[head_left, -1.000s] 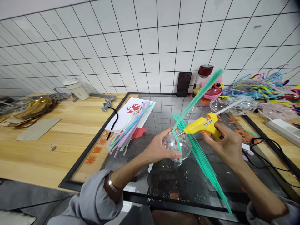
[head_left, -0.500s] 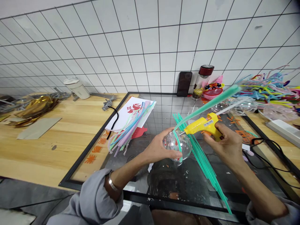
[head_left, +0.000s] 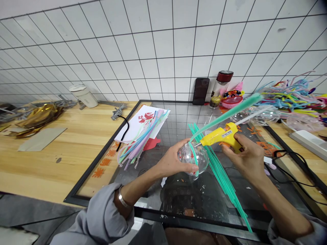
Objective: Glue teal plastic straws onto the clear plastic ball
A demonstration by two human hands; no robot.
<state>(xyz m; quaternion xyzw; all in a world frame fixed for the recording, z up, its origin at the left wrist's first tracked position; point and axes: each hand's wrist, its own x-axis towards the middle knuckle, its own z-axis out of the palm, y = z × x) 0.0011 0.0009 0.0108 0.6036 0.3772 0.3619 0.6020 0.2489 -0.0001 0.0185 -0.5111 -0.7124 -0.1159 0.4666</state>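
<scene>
Head view: left hand (head_left: 171,162) pinches a clear plastic ball (head_left: 203,161), one fuzzy green stem (head_left: 230,113) partly laid across it, the rest free toward two o'clock; right hand (head_left: 247,158) grips a yellow glue gun (head_left: 216,136), nozzle (head_left: 198,145) at the ball's one o'clock.

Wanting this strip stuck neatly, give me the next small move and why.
Probably have the right hand lightly squeeze the yellow glue gun: its nozzle sits close beside the green strip on the clear ball, and the left hand steadies both.
</scene>
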